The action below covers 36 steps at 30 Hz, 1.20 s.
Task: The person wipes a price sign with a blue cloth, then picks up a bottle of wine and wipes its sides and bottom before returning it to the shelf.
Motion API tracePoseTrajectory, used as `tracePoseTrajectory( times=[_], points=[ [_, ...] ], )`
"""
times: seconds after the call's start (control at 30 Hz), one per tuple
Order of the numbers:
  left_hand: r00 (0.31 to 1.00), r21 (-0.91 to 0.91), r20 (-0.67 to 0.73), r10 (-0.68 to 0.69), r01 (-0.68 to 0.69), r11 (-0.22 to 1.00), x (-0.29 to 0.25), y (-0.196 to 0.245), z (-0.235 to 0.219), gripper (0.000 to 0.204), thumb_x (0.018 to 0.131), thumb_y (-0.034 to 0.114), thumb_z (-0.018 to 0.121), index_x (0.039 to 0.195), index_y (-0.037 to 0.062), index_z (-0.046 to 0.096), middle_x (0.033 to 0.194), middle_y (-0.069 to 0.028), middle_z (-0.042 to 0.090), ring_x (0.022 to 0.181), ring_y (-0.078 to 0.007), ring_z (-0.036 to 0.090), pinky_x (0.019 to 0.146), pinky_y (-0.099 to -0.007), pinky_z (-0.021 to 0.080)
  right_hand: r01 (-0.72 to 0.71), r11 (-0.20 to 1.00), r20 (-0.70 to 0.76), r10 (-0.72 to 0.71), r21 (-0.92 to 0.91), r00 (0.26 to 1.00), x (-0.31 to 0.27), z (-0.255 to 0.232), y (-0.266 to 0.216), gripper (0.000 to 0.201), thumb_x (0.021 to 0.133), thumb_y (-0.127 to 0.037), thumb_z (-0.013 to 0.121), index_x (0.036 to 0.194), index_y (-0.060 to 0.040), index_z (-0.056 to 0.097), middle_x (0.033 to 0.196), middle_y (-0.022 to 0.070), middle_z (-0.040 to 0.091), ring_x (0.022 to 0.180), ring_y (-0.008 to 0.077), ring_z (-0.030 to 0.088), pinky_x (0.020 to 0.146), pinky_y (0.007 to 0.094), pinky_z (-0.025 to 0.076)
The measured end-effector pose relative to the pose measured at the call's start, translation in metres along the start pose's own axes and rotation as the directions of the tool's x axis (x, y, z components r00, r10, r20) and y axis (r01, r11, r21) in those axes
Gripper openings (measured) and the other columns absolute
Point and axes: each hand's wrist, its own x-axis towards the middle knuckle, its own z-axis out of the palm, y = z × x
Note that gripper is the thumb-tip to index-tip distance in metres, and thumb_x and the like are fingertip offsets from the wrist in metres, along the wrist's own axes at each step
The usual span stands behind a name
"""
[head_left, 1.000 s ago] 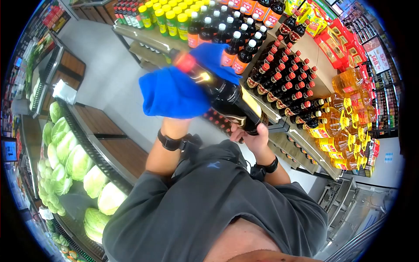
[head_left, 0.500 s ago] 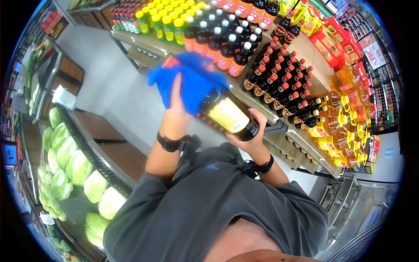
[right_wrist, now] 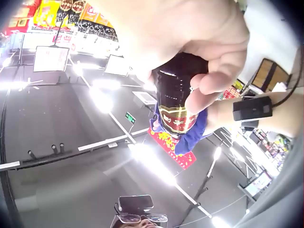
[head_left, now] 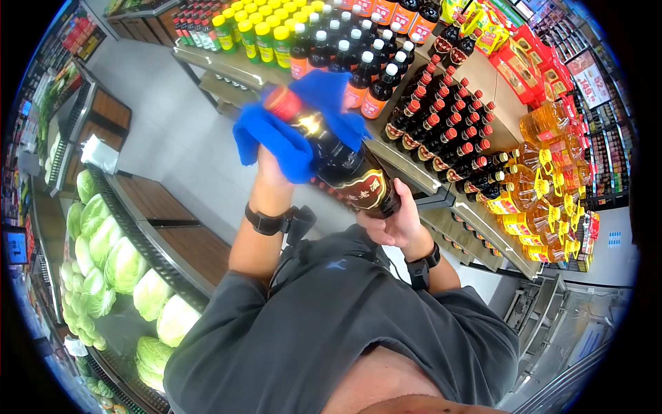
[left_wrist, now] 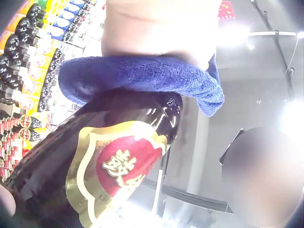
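A dark bottle [head_left: 345, 165] with a red cap and a red-and-gold label slants between both hands in the head view. Around its neck and shoulder, a blue cloth [head_left: 276, 141] is bunched; my left hand [head_left: 270, 165] grips the bottle through it, its fingers mostly hidden by the cloth. My right hand [head_left: 400, 221] holds the bottle's base, thumb on one side and fingers on the other. The left wrist view has the cloth [left_wrist: 142, 73] wrapped against the bottle's shoulder above the label. Curled fingers [right_wrist: 213, 83] lie round the bottle's base in the right wrist view.
Shelves ahead carry rows of red-capped bottles [head_left: 441, 124], white-capped bottles [head_left: 379, 90] and yellow-capped bottles [head_left: 265, 45]. Large oil bottles [head_left: 538, 186] stand at the right. Cabbages [head_left: 124, 259] fill a bin along the left side.
The bottle has turned between the hands: a pale label faced up half a second ago, and the red-and-gold one shows now. The cloth has shifted, uncovering the red cap.
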Motion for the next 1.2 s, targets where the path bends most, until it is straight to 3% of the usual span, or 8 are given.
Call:
tracePoseTrajectory(
  times=[0.27, 0.43, 0.53, 0.67, 0.73, 0.83, 1.03, 1.2],
  points=[
    [0.995, 0.162, -0.074, -0.066, 0.077, 0.984, -0.004, -0.009, 0.007, 0.074, 0.092, 0.058, 0.045, 0.135, -0.0020, 0.040, 0.124, -0.0186, 0.056, 0.105, -0.0310, 0.061, 0.090, -0.0465, 0.051, -0.128, 0.965, 0.101, 0.108, 0.228, 0.989, 0.005, -0.001, 0.001, 0.084, 0.084, -0.075, 0.035, 0.124, -0.0030, 0.048, 0.060, 0.0014, 0.042, 0.033, 0.0104, 0.036, 0.031, 0.0201, 0.032],
    [0.992, 0.053, 0.123, 0.030, -0.037, 0.998, -0.007, -0.030, 0.021, 0.071, 0.091, 0.054, 0.050, 0.135, -0.0011, 0.041, 0.123, -0.0184, 0.056, 0.109, -0.0307, 0.059, 0.094, -0.0469, 0.050, -0.273, 0.877, 0.295, 0.160, 0.396, 0.942, 0.006, 0.009, 0.001, 0.083, 0.083, -0.075, 0.038, 0.119, -0.0005, 0.051, 0.059, 0.0014, 0.041, 0.032, 0.0100, 0.036, 0.028, 0.0214, 0.032],
    [0.982, 0.117, -0.114, -0.152, 0.165, 0.979, -0.014, -0.060, 0.004, 0.063, 0.093, 0.047, 0.050, 0.134, 0.0005, 0.042, 0.123, -0.0189, 0.056, 0.111, -0.0333, 0.057, 0.097, -0.0483, 0.048, -0.189, 0.850, 0.189, 0.108, 0.492, 0.976, 0.005, 0.022, -0.006, 0.088, 0.082, -0.075, 0.038, 0.117, 0.0053, 0.044, 0.058, 0.0023, 0.037, 0.029, 0.0090, 0.032, 0.026, 0.0204, 0.037],
    [0.998, 0.321, 0.038, -0.045, 0.030, 0.947, -0.027, -0.061, 0.000, 0.075, 0.088, 0.048, 0.054, 0.142, 0.0014, 0.032, 0.136, -0.0194, 0.047, 0.122, -0.0335, 0.050, 0.103, -0.0477, 0.043, -0.237, 0.940, 0.162, 0.201, 0.244, 0.966, 0.004, 0.014, -0.009, 0.106, 0.077, -0.084, 0.028, 0.126, 0.0084, 0.044, 0.066, 0.0121, 0.053, 0.039, 0.0189, 0.052, 0.034, 0.0258, 0.046],
    [0.971, 0.047, -0.069, -0.227, 0.231, 0.972, -0.027, -0.055, 0.009, 0.081, 0.084, 0.051, 0.051, 0.144, 0.0007, 0.028, 0.138, -0.0179, 0.044, 0.124, -0.0315, 0.049, 0.104, -0.0447, 0.042, -0.240, 0.964, 0.007, 0.242, -0.119, 0.970, -0.005, 0.038, -0.019, 0.118, 0.069, -0.094, 0.019, 0.122, 0.0066, 0.053, 0.076, 0.0163, 0.063, 0.052, 0.0230, 0.064, 0.043, 0.0267, 0.051],
    [0.940, -0.212, -0.072, -0.332, 0.311, 0.926, -0.017, -0.048, 0.008, 0.086, 0.082, 0.059, 0.050, 0.142, -0.0002, 0.031, 0.135, -0.0157, 0.048, 0.121, -0.0286, 0.051, 0.100, -0.0442, 0.044, -0.271, 0.832, 0.191, 0.403, -0.483, 0.895, -0.021, 0.021, -0.025, 0.131, 0.060, -0.098, 0.008, 0.123, 0.0086, 0.053, 0.091, 0.0202, 0.068, 0.069, 0.0258, 0.070, 0.055, 0.0279, 0.055],
    [0.896, -0.269, 0.044, -0.443, 0.437, 0.858, -0.020, -0.053, 0.007, 0.088, 0.080, 0.061, 0.054, 0.138, -0.0023, 0.035, 0.130, -0.0204, 0.051, 0.112, -0.0327, 0.057, 0.092, -0.0486, 0.050, 0.073, 0.562, -0.071, -0.231, -0.824, 0.970, -0.054, 0.038, -0.096, 0.064, 0.090, -0.060, 0.050, 0.089, 0.0024, 0.063, 0.058, 0.0003, 0.051, 0.045, 0.0068, 0.044, 0.041, 0.0199, 0.029],
    [0.755, -0.586, 0.283, -0.592, 0.625, 0.516, -0.001, -0.074, 0.020, 0.077, 0.085, 0.060, 0.049, 0.132, -0.0005, 0.043, 0.116, -0.0192, 0.057, 0.105, -0.0337, 0.060, 0.083, -0.0524, 0.054, 0.340, 0.523, -0.026, -0.572, -0.782, 0.820, -0.019, 0.043, -0.135, 0.055, 0.093, -0.046, 0.055, 0.121, 0.0020, 0.056, 0.084, -0.0028, 0.055, 0.076, 0.0046, 0.047, 0.066, 0.0202, 0.038]
  ],
)
